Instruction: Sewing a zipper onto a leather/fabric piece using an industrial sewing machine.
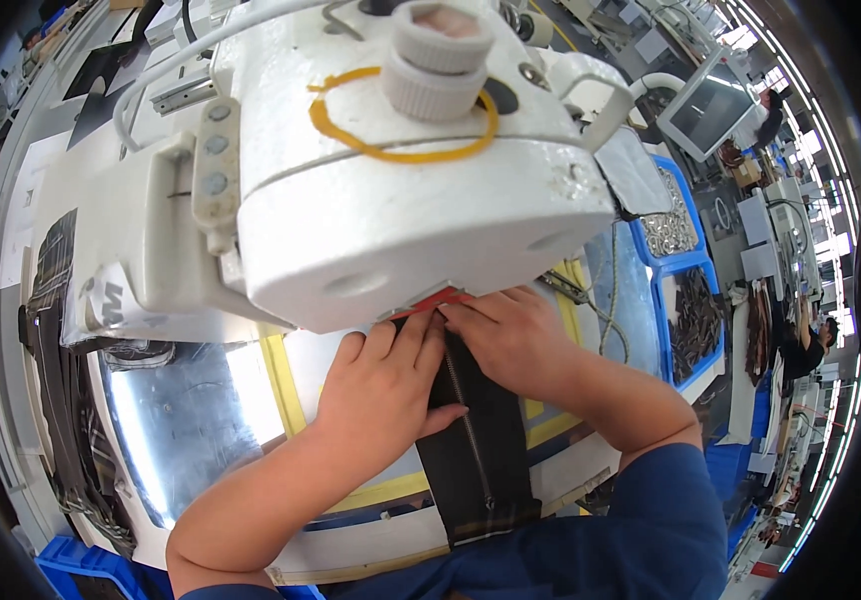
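Note:
A white sewing machine head (421, 240) with a red part (443, 300) along its lower edge overhangs a long dark fabric piece (486, 450) with a metal zipper down its length. My left hand (376, 390) rests on the fabric left of the zipper, fingertips down by the red part, thumb stretched out across the zipper. My right hand (511, 340) is closed on the fabric at the right of the zipper, its fingertips partly hidden beneath the head. Yellow tape (276, 375) borders the work surface around them.
Blue trays (716, 340) at the right hold small metal and dark pieces. Dark plaid fabric strips (66, 420) lie along the left, above a blue bin (86, 565). A screen (706, 105) stands at upper right. Other people work at the far edges, including one in black (806, 345).

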The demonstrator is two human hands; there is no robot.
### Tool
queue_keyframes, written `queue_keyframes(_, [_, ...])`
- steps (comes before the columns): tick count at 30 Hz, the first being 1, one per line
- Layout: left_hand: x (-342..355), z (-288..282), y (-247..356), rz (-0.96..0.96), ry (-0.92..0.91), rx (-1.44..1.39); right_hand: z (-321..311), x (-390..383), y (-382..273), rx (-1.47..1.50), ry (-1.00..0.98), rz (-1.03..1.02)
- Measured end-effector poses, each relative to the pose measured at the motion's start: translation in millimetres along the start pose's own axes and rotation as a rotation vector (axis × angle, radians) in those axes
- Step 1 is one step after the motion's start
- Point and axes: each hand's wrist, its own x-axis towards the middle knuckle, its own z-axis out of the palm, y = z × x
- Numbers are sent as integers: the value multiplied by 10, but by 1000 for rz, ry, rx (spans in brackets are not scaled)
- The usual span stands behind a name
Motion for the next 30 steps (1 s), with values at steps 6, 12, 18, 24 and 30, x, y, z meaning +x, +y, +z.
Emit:
queue_keyframes(6, [10, -13, 7, -9, -33, -44, 22, 11, 18, 15, 4, 34])
queue_keyframes(12, [24, -8, -8, -9, -20, -74, 98, -31, 47, 5, 55, 21])
queue_keyframes(18, [5, 17, -20, -7, 6, -107, 25, 12, 6, -42, -7, 14])
queue_keyframes(24, [-31, 39, -33, 17, 53, -69, 7, 43, -12, -38, -29, 18])
queue_keyframes(30, [16, 52, -63, -19, 31, -202, -54, 58, -9, -53, -49, 19])
